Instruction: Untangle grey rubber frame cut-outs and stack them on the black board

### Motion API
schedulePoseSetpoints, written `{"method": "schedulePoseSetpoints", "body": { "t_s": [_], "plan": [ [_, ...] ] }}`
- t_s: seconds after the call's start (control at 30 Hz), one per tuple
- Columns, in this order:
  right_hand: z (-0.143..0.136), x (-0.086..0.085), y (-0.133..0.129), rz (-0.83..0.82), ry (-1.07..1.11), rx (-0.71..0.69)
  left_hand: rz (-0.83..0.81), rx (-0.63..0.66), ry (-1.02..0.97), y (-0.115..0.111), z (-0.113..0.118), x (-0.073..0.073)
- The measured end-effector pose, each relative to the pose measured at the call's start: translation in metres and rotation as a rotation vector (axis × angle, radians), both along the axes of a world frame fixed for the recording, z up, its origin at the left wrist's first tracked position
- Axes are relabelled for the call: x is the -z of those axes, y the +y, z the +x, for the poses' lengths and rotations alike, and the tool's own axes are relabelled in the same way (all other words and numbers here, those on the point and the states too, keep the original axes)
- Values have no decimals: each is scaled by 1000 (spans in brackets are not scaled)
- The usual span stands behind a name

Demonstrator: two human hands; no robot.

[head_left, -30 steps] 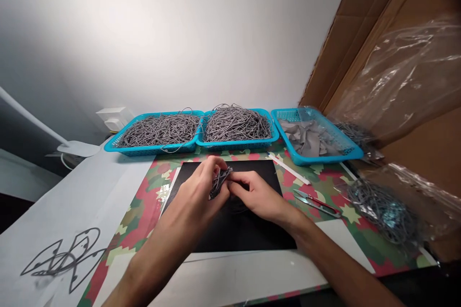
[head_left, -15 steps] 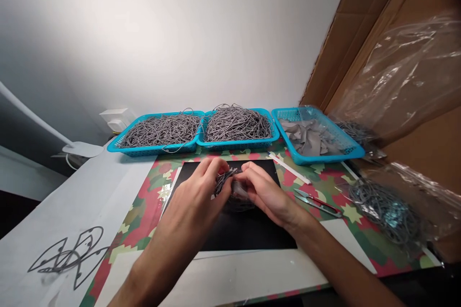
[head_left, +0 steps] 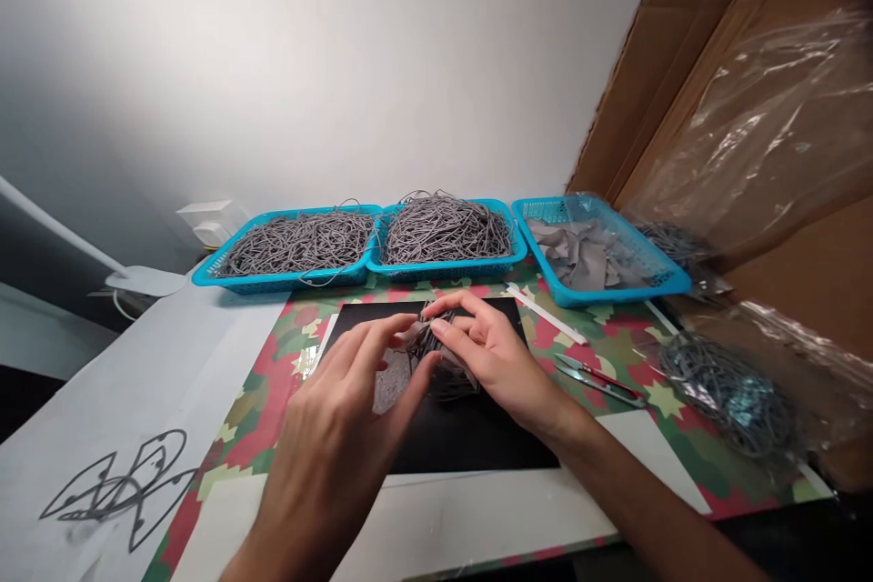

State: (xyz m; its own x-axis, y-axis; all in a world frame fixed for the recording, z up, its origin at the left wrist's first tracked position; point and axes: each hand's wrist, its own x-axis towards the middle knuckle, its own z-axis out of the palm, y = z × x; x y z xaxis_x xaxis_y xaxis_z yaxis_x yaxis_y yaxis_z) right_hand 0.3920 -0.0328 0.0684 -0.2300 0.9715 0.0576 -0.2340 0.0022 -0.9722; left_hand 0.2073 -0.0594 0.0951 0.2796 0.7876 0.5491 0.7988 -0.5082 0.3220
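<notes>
A bundle of thin grey cords (head_left: 454, 382) is between my two hands, above a black mat (head_left: 470, 446). My left hand (head_left: 341, 391) curves around its left side, fingertips and thumb closed on the cords. From the right, my right hand (head_left: 495, 350) grips the bundle, thumb and index finger pressed at its top. A strip of grey fabric (head_left: 413, 334) shows at the bundle near the fingertips, partly covered. Between my left thumb and fingers a pale grey patch (head_left: 390, 382) is visible; what it is I cannot make out.
Two blue baskets (head_left: 279, 284) of grey cords stand along the wall. A third blue basket (head_left: 607, 295) holds grey fabric pieces. Right of the mat lie thread snips (head_left: 600, 379) and a white strip (head_left: 546, 314). Clear bags of cords (head_left: 729, 391) lie at the right, near cardboard (head_left: 688, 45).
The bundle has turned in my hands, so more cords show beneath my right hand. My left fingers have spread wider, and the pale grey patch has come into view. The camera has shifted slightly.
</notes>
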Motion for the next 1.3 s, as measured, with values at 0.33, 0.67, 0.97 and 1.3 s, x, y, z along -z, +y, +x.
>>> {"method": "schedulePoseSetpoints", "body": {
  "t_s": [0.33, 0.67, 0.97, 1.3],
  "plan": [
    [5, -3, 0, -64, -1, -79, -685, 258, -381, 33, -42, 26],
    [8, -4, 4, -92, 20, -45, -578, 334, -578, 41, -44, 32],
    [2, -6, 1, 5, -26, -57, -726, 401, -1119, 53, -20, 26],
    [7, -1, 0, 151, -126, -68, -896, 463, -1459, 49, -4, 20]
  ]
}}
